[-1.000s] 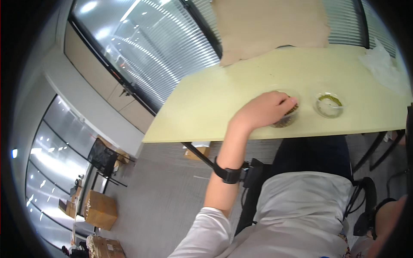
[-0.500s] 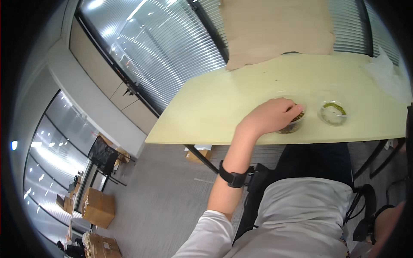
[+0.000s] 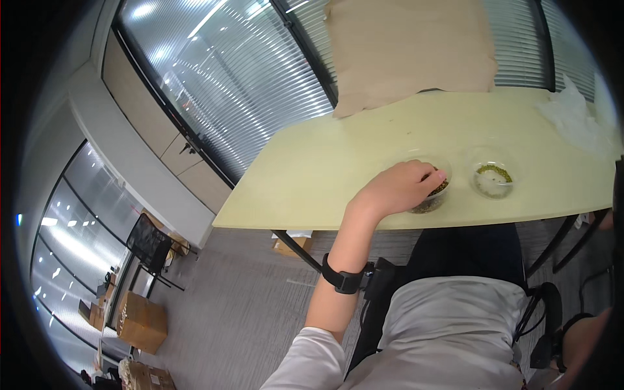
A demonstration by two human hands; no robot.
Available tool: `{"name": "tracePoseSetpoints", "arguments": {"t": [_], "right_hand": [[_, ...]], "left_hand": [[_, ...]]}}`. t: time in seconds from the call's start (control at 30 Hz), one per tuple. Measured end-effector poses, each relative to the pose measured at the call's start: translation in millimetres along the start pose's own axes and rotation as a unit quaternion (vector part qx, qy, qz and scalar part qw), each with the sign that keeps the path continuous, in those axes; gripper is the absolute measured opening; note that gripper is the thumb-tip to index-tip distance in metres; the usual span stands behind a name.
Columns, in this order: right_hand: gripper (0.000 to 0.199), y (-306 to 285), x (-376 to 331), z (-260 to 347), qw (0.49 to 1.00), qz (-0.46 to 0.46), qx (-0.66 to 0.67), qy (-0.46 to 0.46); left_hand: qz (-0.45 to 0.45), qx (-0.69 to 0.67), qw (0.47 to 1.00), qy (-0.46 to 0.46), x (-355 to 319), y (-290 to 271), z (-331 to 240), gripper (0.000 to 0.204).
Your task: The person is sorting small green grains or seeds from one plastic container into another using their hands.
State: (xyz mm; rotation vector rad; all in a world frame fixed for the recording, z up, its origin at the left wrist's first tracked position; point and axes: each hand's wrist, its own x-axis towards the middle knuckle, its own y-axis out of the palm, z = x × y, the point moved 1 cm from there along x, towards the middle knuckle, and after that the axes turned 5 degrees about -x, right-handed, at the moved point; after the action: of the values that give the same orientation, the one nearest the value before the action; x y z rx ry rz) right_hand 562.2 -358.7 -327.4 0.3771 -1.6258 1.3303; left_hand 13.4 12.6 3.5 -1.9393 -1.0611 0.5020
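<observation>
The pale yellow table (image 3: 312,166) takes up most of the view before me, the person's left hand (image 3: 398,187) reaching over its near edge. That hand is curled over a clear round plastic tub (image 3: 429,207), fingers dipped inside; I can't tell whether their hidden tips are apart or pinched on something. Just to the right stands a second clear tub (image 3: 492,190). Dark, seed-like grains (image 3: 442,188) fill the first; small green beans (image 3: 495,170) line part of the other.
</observation>
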Motion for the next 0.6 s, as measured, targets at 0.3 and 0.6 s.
{"name": "tracePoseSetpoints", "arguments": {"t": [0.3,0.6], "right_hand": [[0.014,61,572,81,0.998,0.029,-0.058,0.027],[0.017,47,562,79,0.996,0.027,-0.086,0.01]], "left_hand": [[-0.042,-0.03,0.997,0.065,-3,-4,13,0.053],[0.02,-0.001,1.0,0.01,1,-1,11,0.05]]}}
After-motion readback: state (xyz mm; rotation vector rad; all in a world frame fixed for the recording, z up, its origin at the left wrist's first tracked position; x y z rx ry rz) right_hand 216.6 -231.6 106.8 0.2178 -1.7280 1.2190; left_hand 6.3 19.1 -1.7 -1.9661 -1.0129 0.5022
